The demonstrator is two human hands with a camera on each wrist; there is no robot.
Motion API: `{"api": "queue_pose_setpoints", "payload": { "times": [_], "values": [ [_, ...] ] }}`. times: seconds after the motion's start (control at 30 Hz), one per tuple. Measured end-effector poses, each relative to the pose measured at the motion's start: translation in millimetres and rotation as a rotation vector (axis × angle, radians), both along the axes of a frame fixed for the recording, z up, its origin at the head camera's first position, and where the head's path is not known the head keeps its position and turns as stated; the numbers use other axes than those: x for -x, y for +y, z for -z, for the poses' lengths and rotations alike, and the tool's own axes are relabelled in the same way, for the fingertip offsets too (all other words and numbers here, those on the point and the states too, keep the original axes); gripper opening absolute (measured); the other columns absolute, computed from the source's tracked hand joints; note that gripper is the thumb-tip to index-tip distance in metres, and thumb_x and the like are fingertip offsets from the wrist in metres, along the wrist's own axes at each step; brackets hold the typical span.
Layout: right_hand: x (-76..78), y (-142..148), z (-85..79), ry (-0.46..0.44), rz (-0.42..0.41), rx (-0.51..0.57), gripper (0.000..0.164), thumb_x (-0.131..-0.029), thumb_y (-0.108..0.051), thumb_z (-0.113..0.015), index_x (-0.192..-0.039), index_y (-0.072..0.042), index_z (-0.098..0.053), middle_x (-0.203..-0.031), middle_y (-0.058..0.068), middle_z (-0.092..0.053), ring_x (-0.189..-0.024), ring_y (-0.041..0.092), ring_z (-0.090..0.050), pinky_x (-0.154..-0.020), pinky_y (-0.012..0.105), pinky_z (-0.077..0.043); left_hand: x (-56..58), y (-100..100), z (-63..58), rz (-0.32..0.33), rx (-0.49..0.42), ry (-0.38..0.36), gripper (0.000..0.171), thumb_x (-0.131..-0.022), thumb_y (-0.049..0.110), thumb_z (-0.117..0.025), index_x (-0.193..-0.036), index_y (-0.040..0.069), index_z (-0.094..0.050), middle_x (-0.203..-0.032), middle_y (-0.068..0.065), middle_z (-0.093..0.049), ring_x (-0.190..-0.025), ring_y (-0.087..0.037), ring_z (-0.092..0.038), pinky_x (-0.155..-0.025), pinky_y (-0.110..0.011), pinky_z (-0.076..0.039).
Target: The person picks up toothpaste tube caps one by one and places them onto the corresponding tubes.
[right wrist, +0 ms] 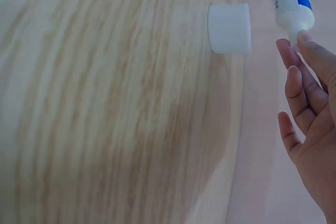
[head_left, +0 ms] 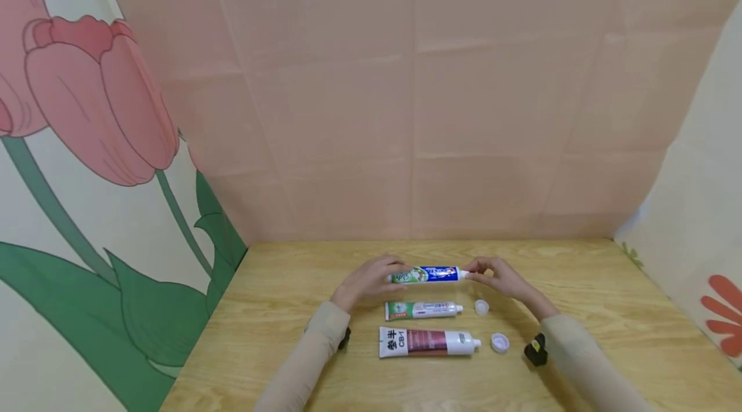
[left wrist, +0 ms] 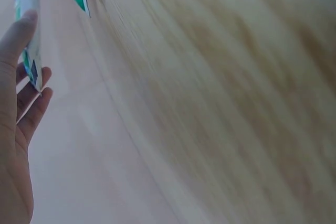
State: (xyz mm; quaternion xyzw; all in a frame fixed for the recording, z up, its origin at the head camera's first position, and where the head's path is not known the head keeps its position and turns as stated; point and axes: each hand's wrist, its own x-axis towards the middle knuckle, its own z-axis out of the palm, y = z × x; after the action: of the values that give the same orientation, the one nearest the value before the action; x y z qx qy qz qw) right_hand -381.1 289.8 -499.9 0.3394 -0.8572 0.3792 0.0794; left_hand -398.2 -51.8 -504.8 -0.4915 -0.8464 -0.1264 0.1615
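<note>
My left hand (head_left: 371, 278) grips the flat tail of a blue and green toothpaste tube (head_left: 438, 274), thumb on one face and fingers behind in the left wrist view. The tube is held level, its white neck end pointing right. There my right hand (head_left: 505, 279) pinches the narrow white tip between thumb and forefinger, other fingers loosely bent in the right wrist view. Nearer me lie a green and white toothpaste tube (head_left: 423, 310) and a larger white and maroon one (head_left: 429, 342), both with bare nozzles facing right.
A white screw cap (head_left: 482, 307) lies right of the middle tube, and a wider white cap (head_left: 500, 342) right of the front one. The wooden table (head_left: 278, 335) backs onto a pinkish sheet (head_left: 417, 109). A wall with painted tulips (head_left: 98, 96) stands at the left.
</note>
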Motion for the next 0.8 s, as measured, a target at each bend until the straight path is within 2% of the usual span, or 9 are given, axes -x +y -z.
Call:
{"api": "queue_pose_setpoints", "payload": {
  "times": [0.1,0.2,0.4,0.5,0.7,0.8],
  "values": [
    [3.1,0.0,1.5,-0.002,-0.002,-0.023,0.010,-0.087,-0.007,-0.063,-0.096,-0.005,-0.067,-0.086,0.007,-0.067,-0.077,0.017,-0.059,-0.069,0.026,-0.049,1.4,0.4,-0.6,-0.013,0.017,-0.030,0.050,-0.083,0.033,-0.069,-0.129,0.022,-0.053,-0.124,0.004,-0.056,-0.113,-0.008,-0.051,-0.098,-0.021,-0.043],
    [14.5,5.3,13.9,-0.004,-0.014,-0.037,0.010,-0.088,-0.013,-0.063,-0.097,-0.010,-0.067,-0.086,0.002,-0.067,-0.078,0.008,-0.058,-0.071,0.025,-0.049,4.4,0.4,-0.4,-0.009,0.030,-0.040,0.049,-0.084,0.034,-0.068,-0.129,0.021,-0.053,-0.122,0.004,-0.057,-0.111,-0.007,-0.052,-0.096,-0.019,-0.043],
    [18.9,5.4,15.4,-0.072,-0.013,-0.047,0.011,-0.089,-0.017,-0.062,-0.096,-0.011,-0.067,-0.087,0.001,-0.067,-0.079,0.006,-0.058,-0.073,0.025,-0.050,8.3,2.5,-0.3,0.005,0.053,-0.055,0.049,-0.084,0.033,-0.067,-0.128,0.017,-0.054,-0.118,0.002,-0.059,-0.106,-0.008,-0.055,-0.093,-0.017,-0.045],
    [20.2,4.8,16.0,-0.102,-0.009,-0.061,0.011,-0.089,-0.015,-0.061,-0.097,-0.009,-0.066,-0.088,0.006,-0.067,-0.080,0.011,-0.059,-0.073,0.024,-0.050,8.2,4.2,-1.2,-0.024,0.097,-0.096,0.051,-0.085,0.035,-0.065,-0.131,0.018,-0.052,-0.121,0.002,-0.057,-0.108,-0.009,-0.054,-0.094,-0.019,-0.045],
    [21.3,5.2,22.2,-0.152,-0.033,-0.044,0.014,-0.089,-0.001,-0.058,-0.101,0.002,-0.064,-0.092,0.019,-0.066,-0.085,0.034,-0.060,-0.077,0.030,-0.052,6.4,6.9,-2.4,-0.081,0.167,-0.176,0.052,-0.087,0.036,-0.062,-0.135,0.022,-0.047,-0.124,0.002,-0.055,-0.108,-0.010,-0.054,-0.094,-0.024,-0.046],
    [20.8,5.3,25.3,-0.175,-0.041,-0.040,0.014,-0.089,-0.001,-0.058,-0.102,0.003,-0.063,-0.093,0.019,-0.065,-0.087,0.034,-0.060,-0.079,0.029,-0.052,6.7,7.5,-0.8,-0.095,0.186,-0.178,0.053,-0.087,0.036,-0.063,-0.135,0.022,-0.047,-0.125,0.002,-0.054,-0.108,-0.010,-0.054,-0.094,-0.025,-0.046]
  ]
}}
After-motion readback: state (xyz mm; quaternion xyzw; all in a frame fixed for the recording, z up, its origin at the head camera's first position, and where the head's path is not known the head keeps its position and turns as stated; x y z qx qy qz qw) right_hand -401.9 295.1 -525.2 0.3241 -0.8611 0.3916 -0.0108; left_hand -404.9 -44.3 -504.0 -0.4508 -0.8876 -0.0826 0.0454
